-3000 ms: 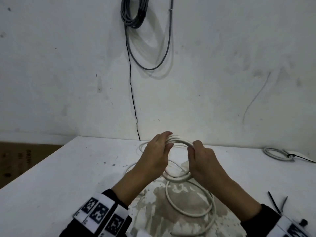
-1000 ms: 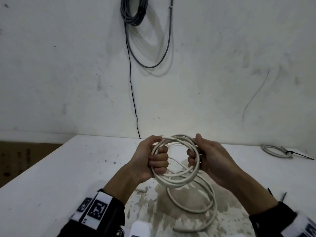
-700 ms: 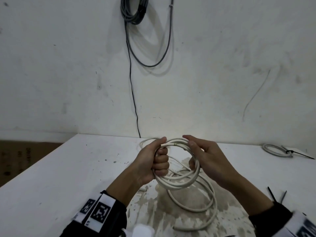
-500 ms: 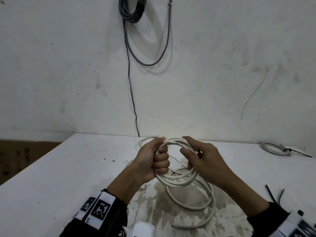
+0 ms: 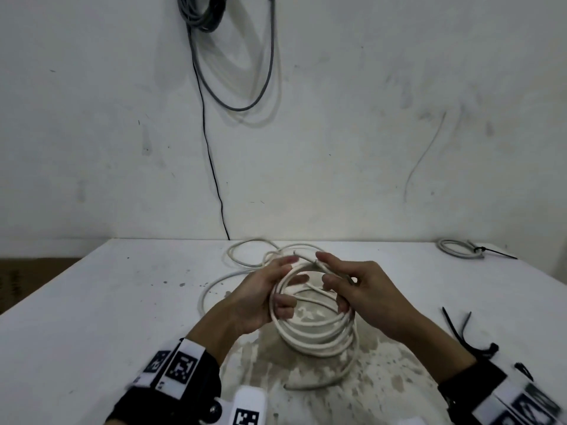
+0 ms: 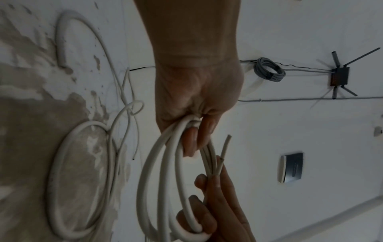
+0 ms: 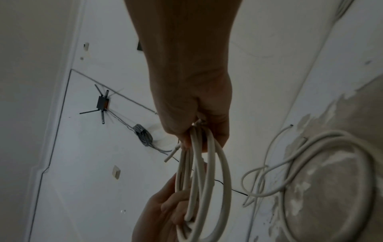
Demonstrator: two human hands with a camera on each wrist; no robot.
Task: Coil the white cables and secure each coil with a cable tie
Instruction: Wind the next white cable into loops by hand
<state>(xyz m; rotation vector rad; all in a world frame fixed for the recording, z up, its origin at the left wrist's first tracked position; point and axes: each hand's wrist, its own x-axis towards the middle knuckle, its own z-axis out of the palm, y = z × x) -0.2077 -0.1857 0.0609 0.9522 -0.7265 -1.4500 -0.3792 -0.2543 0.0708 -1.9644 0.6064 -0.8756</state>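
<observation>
A coil of white cable (image 5: 316, 342) is held upright just above the table (image 5: 122, 302). My left hand (image 5: 276, 286) grips its left side, fingers curled round the strands (image 6: 186, 131). My right hand (image 5: 334, 280) grips the top right of the coil, fingers hooked through it (image 7: 196, 131). A cut cable end (image 6: 225, 145) sticks out between the two hands. A loose tail of the same cable (image 5: 346, 372) curves on the table below. Black cable ties (image 5: 457, 326) lie to the right of my right forearm.
A thinner white cable (image 5: 245, 256) lies tangled on the table behind the hands. A grey coil bound with a tie (image 5: 457, 248) rests at the far right corner. Grey cables (image 5: 199, 13) hang on the wall. The table's paint is worn under the coil.
My right hand has shifted along the top of the coil and closed round it near the cable end. The left hand keeps its grip. The coil hangs lower, close to the table.
</observation>
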